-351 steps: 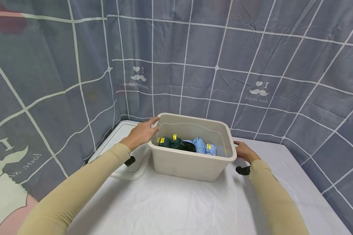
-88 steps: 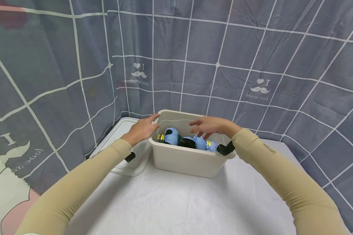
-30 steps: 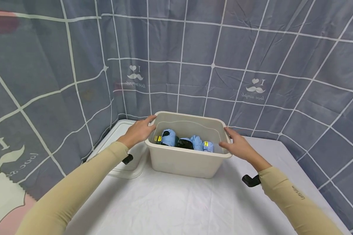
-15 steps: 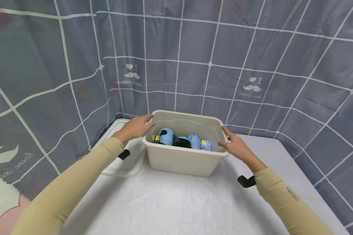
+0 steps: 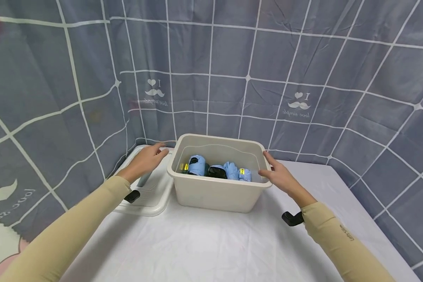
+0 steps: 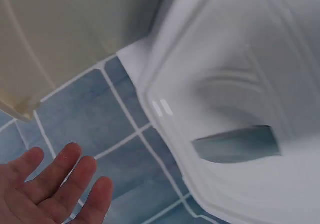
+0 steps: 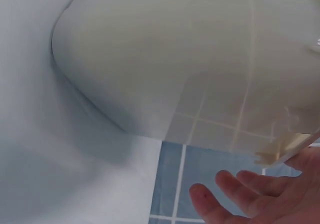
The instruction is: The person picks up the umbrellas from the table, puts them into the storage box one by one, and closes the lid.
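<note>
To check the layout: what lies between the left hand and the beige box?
In the head view, only the white lid's edge lies between the left hand and the beige box.

A beige bin [image 5: 215, 194] stands on the white table [image 5: 211, 246]. Inside it lie blue and dark rolls [image 5: 215, 170]. The right hand [image 5: 280, 176] touches its right rim. The left hand [image 5: 144, 160] hovers over the white lid [image 5: 151, 197], just left of the bin.

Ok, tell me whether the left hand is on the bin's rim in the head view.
No, the left hand is off the bin, reaching over the white lid beside it.
</note>
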Demonstrator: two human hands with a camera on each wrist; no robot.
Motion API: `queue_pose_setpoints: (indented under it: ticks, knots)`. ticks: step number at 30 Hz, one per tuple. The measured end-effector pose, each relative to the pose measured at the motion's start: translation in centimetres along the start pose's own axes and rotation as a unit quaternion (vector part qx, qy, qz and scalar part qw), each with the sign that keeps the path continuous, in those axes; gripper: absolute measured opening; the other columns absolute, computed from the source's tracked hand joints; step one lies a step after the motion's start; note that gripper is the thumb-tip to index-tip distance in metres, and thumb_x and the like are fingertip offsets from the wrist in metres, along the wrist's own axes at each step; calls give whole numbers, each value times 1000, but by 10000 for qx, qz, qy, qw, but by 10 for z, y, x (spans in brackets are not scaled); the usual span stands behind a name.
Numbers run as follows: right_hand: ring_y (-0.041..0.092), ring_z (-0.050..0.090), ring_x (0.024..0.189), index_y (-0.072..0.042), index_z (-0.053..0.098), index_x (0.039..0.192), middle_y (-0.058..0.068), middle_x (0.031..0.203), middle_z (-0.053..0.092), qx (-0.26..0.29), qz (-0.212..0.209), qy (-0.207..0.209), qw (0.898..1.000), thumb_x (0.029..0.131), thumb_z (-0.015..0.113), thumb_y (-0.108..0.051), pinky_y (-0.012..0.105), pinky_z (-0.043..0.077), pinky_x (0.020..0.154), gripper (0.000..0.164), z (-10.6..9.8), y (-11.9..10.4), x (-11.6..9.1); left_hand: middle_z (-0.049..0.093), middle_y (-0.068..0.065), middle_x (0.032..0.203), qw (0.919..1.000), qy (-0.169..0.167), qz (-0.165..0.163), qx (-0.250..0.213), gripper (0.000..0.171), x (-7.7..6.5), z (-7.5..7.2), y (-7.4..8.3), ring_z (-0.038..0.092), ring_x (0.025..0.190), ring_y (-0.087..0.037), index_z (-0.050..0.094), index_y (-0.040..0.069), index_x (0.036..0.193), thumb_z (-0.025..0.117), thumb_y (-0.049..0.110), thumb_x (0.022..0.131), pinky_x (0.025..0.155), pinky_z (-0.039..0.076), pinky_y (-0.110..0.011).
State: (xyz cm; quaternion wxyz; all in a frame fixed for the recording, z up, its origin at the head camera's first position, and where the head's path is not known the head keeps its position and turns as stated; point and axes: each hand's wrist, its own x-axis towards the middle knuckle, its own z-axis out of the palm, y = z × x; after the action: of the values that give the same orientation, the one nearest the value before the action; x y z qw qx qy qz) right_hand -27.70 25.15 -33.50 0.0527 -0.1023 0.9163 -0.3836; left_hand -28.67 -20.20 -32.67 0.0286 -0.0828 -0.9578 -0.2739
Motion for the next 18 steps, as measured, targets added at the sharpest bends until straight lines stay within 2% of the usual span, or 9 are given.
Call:
queue_pose_setpoints:
  ticks: [4,10,18]
  knots:
    - [48,39,142,-20,8,164,17,168,16,119,-3,-11,9999,97,58,-27,63,39,108,84,0,0,-1,57,-27,138,9999,56,-19,92,65,-5,3,-12,56,126,-43,40,2,152,33,48,106,104,43,-58]
    - [48,40,141,-20,6,164,16,168,14,211,21,-51,9998,97,58,-27,63,41,106,85,0,0,-1,54,-33,138,9997,130,28,181,64,-12,8,-27,51,130,-48,39,-3,150,44,41,104,106,40,-60]
    - [46,41,140,-20,5,164,14,169,13,336,80,-74,9994,98,58,-24,62,40,107,85,0,0,-2,44,-35,147,9993,-116,-275,224,68,-21,15,-43,44,134,-51,36,-7,151,53,35,100,108,37,-62]
